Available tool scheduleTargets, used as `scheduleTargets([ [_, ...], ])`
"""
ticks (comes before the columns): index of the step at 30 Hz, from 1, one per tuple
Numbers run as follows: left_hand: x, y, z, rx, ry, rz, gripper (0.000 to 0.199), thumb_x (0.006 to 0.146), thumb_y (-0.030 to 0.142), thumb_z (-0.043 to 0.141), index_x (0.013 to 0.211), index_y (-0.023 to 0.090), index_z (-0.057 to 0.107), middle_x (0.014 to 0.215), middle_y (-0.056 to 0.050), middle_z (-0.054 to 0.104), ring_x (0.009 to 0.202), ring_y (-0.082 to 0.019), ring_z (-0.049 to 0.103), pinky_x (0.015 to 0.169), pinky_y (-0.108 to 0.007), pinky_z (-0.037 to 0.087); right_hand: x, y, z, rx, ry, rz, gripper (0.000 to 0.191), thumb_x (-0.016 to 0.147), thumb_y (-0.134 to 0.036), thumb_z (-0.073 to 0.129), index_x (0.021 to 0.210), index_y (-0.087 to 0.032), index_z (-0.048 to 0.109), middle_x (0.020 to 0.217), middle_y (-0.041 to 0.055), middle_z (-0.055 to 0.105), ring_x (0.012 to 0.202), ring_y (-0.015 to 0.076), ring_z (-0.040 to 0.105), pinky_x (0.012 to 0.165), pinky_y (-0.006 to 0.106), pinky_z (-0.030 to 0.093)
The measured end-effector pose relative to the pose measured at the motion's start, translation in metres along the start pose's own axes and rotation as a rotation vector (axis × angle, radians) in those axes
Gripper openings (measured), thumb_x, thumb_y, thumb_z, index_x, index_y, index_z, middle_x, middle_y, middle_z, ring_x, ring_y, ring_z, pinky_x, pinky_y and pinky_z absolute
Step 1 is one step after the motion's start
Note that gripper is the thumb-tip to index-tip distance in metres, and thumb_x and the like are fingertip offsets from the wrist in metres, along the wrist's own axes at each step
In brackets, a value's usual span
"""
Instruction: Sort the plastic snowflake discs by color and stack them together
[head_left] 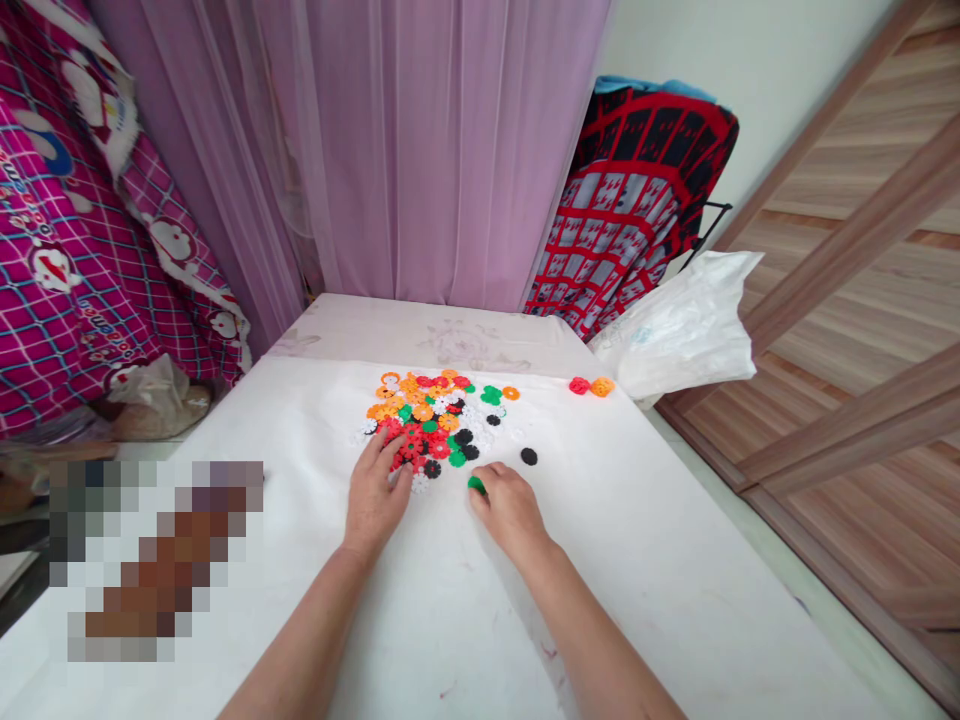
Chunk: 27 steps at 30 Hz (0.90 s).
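A mixed pile of notched plastic discs (421, 411) in red, orange, green, white and black lies on the white-covered table (450, 620). My left hand (380, 490) rests at the near left edge of the pile, its fingers apart over the red discs (412, 447). Between the thumb and fingers of my right hand (511, 506) is a green disc (476, 485), partly covered by the fingers. A single black disc (529, 457) lies just beyond my right hand.
Red (579, 385) and orange joined clusters (603, 386) sit at the far right, beside a white plastic bag (682, 325). Behind the table hangs a purple curtain (442, 150). A pixelated patch hides part of the left side. Wooden doors (847, 300) stand right.
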<state>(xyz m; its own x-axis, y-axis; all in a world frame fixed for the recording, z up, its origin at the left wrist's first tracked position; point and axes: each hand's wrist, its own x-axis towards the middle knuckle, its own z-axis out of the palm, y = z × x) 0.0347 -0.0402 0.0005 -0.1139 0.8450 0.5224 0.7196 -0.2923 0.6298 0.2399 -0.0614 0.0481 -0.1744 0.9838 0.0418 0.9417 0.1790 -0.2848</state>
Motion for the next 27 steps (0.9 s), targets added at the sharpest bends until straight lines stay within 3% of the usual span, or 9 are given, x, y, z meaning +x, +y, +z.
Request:
scheduleTargets([
  [8, 0.0, -0.001, 0.0, -0.007, 0.003, -0.001, 0.036, 0.088, 0.029, 0.052, 0.12, 0.02, 0.063, 0.14, -0.014, 0.055, 0.126, -0.029, 0.055, 0.101, -0.048, 0.05, -0.003, 0.012, 0.0, 0.118, 0.023, -0.045, 0.03, 0.081, -0.016, 0.058, 0.109, -0.023, 0.067, 0.108, 0.0063, 0.066, 0.102, 0.0202, 0.06, 0.09, 0.029, 0.044],
  [15, 0.0, -0.005, 0.003, 0.018, 0.022, 0.007, 0.036, 0.086, 0.03, 0.052, 0.119, 0.022, 0.064, 0.139, -0.011, 0.055, 0.129, -0.028, 0.052, 0.108, -0.048, 0.044, 0.008, 0.001, -0.002, 0.053, -0.04, -0.044, 0.017, 0.08, -0.016, 0.058, 0.089, -0.023, 0.071, 0.092, 0.005, 0.066, 0.087, 0.0177, 0.062, 0.078, 0.025, 0.044],
  [22, -0.001, -0.007, 0.002, 0.008, 0.012, 0.023, 0.036, 0.088, 0.032, 0.051, 0.12, 0.021, 0.063, 0.139, -0.012, 0.055, 0.13, -0.028, 0.052, 0.109, -0.048, 0.043, 0.009, 0.007, 0.003, 0.06, -0.019, -0.037, 0.026, 0.076, -0.016, 0.059, 0.1, -0.021, 0.067, 0.098, 0.0068, 0.067, 0.093, 0.0203, 0.062, 0.082, 0.028, 0.043],
  [27, -0.001, -0.008, 0.003, 0.002, 0.019, 0.025, 0.036, 0.087, 0.033, 0.052, 0.12, 0.022, 0.064, 0.139, -0.012, 0.055, 0.129, -0.027, 0.052, 0.109, -0.048, 0.043, 0.008, 0.026, 0.005, 0.124, 0.09, -0.024, 0.035, 0.074, -0.016, 0.058, 0.108, -0.02, 0.062, 0.099, 0.0055, 0.07, 0.091, 0.0192, 0.063, 0.081, 0.029, 0.045],
])
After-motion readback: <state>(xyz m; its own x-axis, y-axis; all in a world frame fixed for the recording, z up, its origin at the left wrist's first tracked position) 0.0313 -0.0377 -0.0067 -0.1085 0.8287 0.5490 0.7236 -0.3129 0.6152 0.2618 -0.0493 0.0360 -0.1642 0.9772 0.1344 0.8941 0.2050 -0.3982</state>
